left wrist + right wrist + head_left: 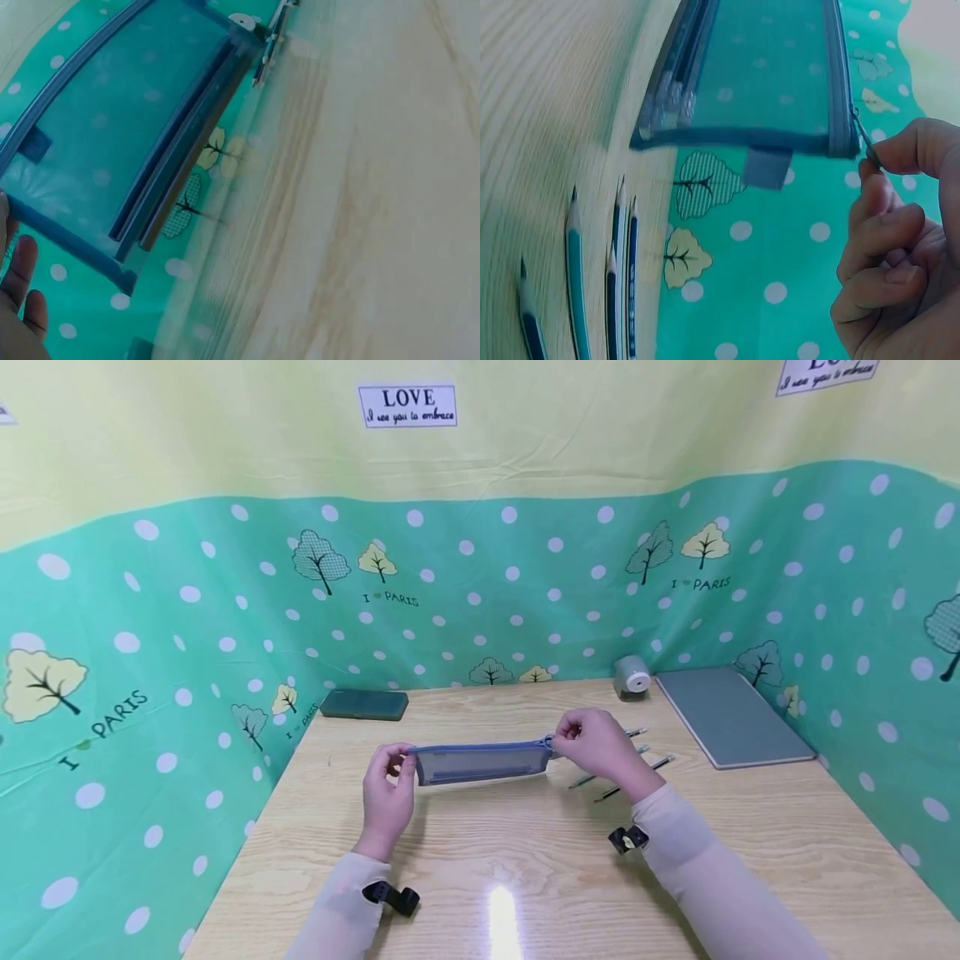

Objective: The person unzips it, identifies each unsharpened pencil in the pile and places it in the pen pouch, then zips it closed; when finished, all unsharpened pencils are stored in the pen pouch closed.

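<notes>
A see-through blue mesh pencil pouch (482, 763) hangs above the table between both hands, its zipper edge on top. Along its bottom lie a few pencils (176, 150), seen through the mesh. My left hand (390, 793) pinches the pouch's upper left corner between thumb and fingers. At the other end, my right hand (596, 745) pinches the zipper pull (865, 139) between thumb and index finger, its other fingers curled. The zipper slider sits at that right end. Several loose sharpened pencils (576, 262) lie on the table beneath and beyond the right hand.
Back left on the wooden table (480, 843) rests a dark green case (364, 704). A pencil sharpener (632, 678) stands at the back right, beside a flat grey board (731, 714). Patterned green cloth (510, 602) walls in the back and both sides.
</notes>
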### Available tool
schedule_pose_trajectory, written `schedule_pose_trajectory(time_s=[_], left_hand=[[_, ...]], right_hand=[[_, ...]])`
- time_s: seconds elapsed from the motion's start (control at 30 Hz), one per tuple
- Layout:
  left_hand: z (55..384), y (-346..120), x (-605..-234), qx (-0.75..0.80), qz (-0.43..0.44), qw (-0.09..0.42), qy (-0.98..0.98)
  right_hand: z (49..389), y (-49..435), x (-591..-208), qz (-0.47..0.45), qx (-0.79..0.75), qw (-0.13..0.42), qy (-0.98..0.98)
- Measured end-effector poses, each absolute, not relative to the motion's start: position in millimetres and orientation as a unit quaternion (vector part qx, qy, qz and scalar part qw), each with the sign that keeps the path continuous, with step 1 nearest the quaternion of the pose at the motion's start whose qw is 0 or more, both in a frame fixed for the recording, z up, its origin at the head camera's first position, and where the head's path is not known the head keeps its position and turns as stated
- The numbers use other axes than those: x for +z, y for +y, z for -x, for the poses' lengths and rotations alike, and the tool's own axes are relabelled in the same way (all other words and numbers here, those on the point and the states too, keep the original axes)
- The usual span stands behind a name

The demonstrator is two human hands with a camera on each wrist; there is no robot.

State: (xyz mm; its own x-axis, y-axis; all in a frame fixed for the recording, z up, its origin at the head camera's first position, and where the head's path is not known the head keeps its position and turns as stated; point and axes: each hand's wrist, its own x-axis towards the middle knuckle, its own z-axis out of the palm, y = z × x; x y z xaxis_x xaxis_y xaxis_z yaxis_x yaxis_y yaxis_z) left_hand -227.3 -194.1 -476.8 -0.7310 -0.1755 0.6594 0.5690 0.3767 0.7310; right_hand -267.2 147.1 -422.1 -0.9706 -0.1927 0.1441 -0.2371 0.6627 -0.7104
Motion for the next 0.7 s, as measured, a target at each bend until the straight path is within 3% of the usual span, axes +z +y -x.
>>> schedule_pose_trajectory(time_s=[0.7], left_hand=[[230, -200, -473, -0.576, 0.080, 0.273, -0.767]], right_hand=[[265, 165, -430, -0.134, 0.395, 0.007, -0.909]])
